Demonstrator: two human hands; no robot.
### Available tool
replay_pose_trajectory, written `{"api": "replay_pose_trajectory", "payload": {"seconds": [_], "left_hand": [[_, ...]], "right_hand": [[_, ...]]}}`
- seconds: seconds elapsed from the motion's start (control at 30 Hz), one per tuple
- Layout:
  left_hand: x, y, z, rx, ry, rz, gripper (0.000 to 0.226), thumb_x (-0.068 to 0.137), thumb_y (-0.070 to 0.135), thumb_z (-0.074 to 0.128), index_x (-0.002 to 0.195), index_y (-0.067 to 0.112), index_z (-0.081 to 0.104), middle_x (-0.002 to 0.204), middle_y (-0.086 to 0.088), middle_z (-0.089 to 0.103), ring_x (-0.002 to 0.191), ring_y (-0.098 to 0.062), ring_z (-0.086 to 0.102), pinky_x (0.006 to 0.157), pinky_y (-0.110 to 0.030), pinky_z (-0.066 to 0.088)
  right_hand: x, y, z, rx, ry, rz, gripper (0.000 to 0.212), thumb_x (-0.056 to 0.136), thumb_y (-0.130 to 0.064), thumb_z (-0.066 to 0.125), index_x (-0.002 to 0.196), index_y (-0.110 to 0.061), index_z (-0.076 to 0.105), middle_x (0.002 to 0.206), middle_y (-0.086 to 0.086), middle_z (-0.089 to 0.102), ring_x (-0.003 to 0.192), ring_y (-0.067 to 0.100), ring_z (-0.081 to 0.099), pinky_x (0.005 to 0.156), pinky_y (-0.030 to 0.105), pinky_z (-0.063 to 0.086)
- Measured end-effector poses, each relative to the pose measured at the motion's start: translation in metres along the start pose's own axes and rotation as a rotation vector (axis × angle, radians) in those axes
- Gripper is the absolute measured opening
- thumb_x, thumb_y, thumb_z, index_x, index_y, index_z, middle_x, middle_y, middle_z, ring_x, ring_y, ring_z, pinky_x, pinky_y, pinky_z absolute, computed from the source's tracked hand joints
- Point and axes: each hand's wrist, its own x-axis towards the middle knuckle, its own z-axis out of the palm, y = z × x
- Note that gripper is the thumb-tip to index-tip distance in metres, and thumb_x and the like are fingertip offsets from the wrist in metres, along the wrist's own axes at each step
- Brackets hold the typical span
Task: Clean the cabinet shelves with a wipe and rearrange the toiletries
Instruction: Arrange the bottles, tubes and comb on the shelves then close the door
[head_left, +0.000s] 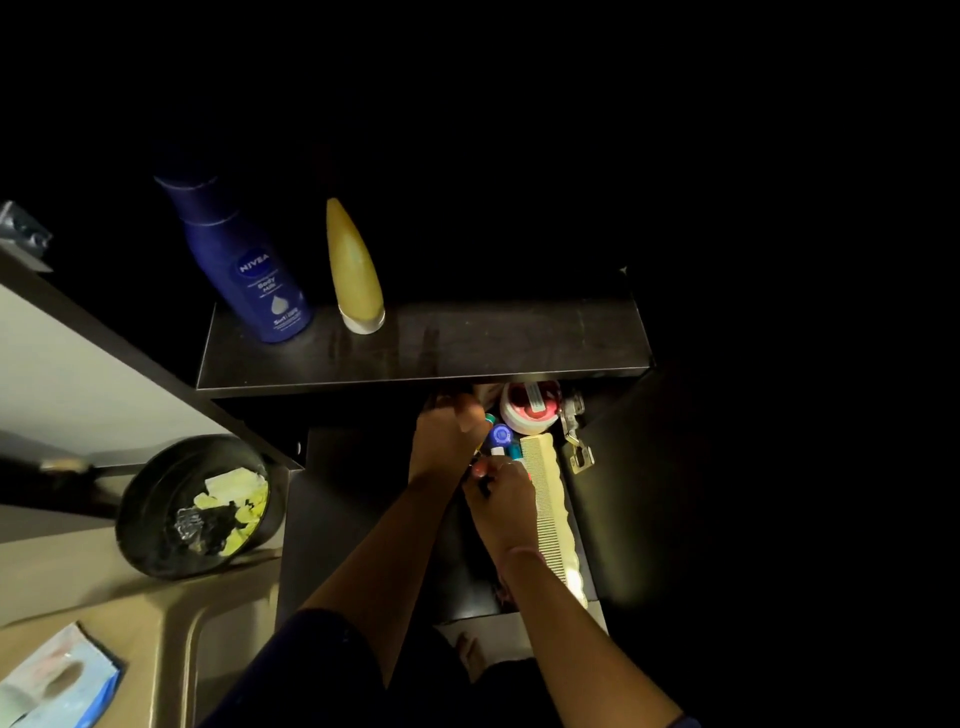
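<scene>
Two bottles, a blue Nivea bottle (244, 260) and a yellow bottle (355, 267), are placed on the upper shelf (467, 343). Below it, small toiletries (501, 436) are handled by both hands beside a cream comb (553, 514).

Upper dark wooden shelf (467, 343): a tall dark-blue plastic lotion bottle (244, 260) stands at its 9 o'clock end, with a yellow tapered bottle (353, 265) on a white cap just beside it toward 3 o'clock. Lower dark shelf (363, 519): a long cream plastic comb (553, 512) lies along its 3 o'clock side; a round white-and-red tub (527, 408) sits at 12 o'clock.
</scene>
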Motion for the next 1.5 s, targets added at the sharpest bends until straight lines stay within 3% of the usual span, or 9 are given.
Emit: {"api": "replay_pose_trajectory", "payload": {"seconds": [0.13, 0.3, 0.43, 0.67, 0.97, 1.13, 1.27, 1.4, 1.5], "left_hand": [[-0.007, -0.002, -0.004, 0.067, 0.066, 0.020, 0.020, 0.082, 0.021, 0.063, 0.085, 0.001, 0.064, 0.087, -0.019, 0.066, 0.085, -0.035, 0.062, 0.073, -0.032, 0.045], [-0.041, 0.001, -0.036, 0.000, 0.211, 0.066, 0.027, 0.077, 0.017, 0.071, 0.100, 0.005, 0.063, 0.102, -0.011, 0.062, 0.093, -0.019, 0.061, 0.077, -0.020, 0.040], [-0.086, 0.023, -0.070, -0.019, 0.160, 0.217, 0.060, 0.074, 0.016, 0.074, 0.130, 0.009, 0.052, 0.126, -0.005, 0.057, 0.111, -0.008, 0.054, 0.091, -0.012, 0.039], [-0.139, 0.092, -0.114, -0.248, 0.147, 0.309, 0.067, 0.075, 0.010, 0.072, 0.135, 0.016, 0.044, 0.130, 0.002, 0.054, 0.113, -0.005, 0.056, 0.099, -0.023, 0.046], [-0.119, 0.147, -0.142, -0.246, 0.158, 0.435, 0.080, 0.080, 0.016, 0.062, 0.147, 0.011, 0.018, 0.129, 0.002, 0.047, 0.108, -0.002, 0.053, 0.095, -0.017, 0.042], [-0.094, 0.162, -0.146, -0.091, 0.218, 0.479, 0.045, 0.083, 0.013, 0.058, 0.123, 0.001, 0.043, 0.099, -0.005, 0.048, 0.086, -0.014, 0.052, 0.081, -0.019, 0.041], [-0.078, 0.162, -0.143, -0.030, 0.230, 0.450, 0.010, 0.085, 0.012, 0.056, 0.091, 0.012, 0.048, 0.091, -0.006, 0.048, 0.080, -0.014, 0.049, 0.076, -0.020, 0.034], [-0.065, 0.156, -0.141, 0.008, 0.216, 0.385, 0.009, 0.086, 0.015, 0.055, 0.086, 0.013, 0.046, 0.091, -0.005, 0.047, 0.084, -0.018, 0.050, 0.077, -0.031, 0.041], [-0.060, 0.150, -0.139, 0.032, 0.208, 0.382, 0.008, 0.086, 0.014, 0.055, 0.090, 0.012, 0.047, 0.087, -0.002, 0.044, 0.081, -0.015, 0.047, 0.075, -0.028, 0.037]], "right_hand": [[-0.004, 0.000, 0.000, 0.024, 0.004, 0.034, 0.008, 0.083, -0.011, 0.060, 0.087, -0.015, 0.065, 0.089, 0.001, 0.069, 0.085, 0.017, 0.064, 0.076, 0.030, 0.053], [-0.021, -0.017, -0.025, -0.048, 0.047, -0.118, 0.008, 0.086, -0.017, 0.061, 0.090, -0.015, 0.068, 0.084, -0.004, 0.065, 0.074, 0.007, 0.056, 0.057, 0.001, 0.036], [-0.042, -0.041, -0.063, -0.033, 0.160, -0.241, 0.015, 0.090, -0.019, 0.058, 0.083, -0.008, 0.065, 0.076, -0.001, 0.061, 0.068, 0.012, 0.052, 0.060, 0.009, 0.034], [-0.064, -0.088, -0.122, 0.203, 0.178, -0.258, 0.015, 0.083, -0.019, 0.067, 0.096, -0.014, 0.069, 0.085, -0.001, 0.065, 0.080, 0.013, 0.064, 0.079, 0.032, 0.054], [-0.054, -0.137, -0.158, 0.368, 0.228, -0.418, 0.025, 0.083, -0.014, 0.066, 0.108, -0.019, 0.065, 0.102, 0.001, 0.061, 0.083, -0.004, 0.061, 0.069, 0.001, 0.045], [-0.036, -0.153, -0.163, 0.392, 0.238, -0.452, 0.030, 0.087, -0.014, 0.062, 0.117, -0.016, 0.062, 0.106, 0.005, 0.063, 0.089, 0.000, 0.061, 0.071, -0.002, 0.042], [-0.020, -0.157, -0.162, 0.407, 0.226, -0.409, 0.033, 0.089, -0.009, 0.058, 0.121, -0.016, 0.057, 0.109, 0.006, 0.065, 0.095, 0.011, 0.065, 0.087, 0.021, 0.052], [-0.008, -0.155, -0.156, 0.365, 0.213, -0.372, 0.033, 0.090, -0.005, 0.055, 0.123, -0.013, 0.055, 0.111, 0.009, 0.064, 0.100, 0.018, 0.064, 0.091, 0.028, 0.052], [-0.004, -0.153, -0.149, 0.334, 0.194, -0.382, 0.034, 0.091, -0.004, 0.053, 0.124, -0.011, 0.055, 0.111, 0.009, 0.064, 0.102, 0.016, 0.062, 0.085, 0.014, 0.046]]}}
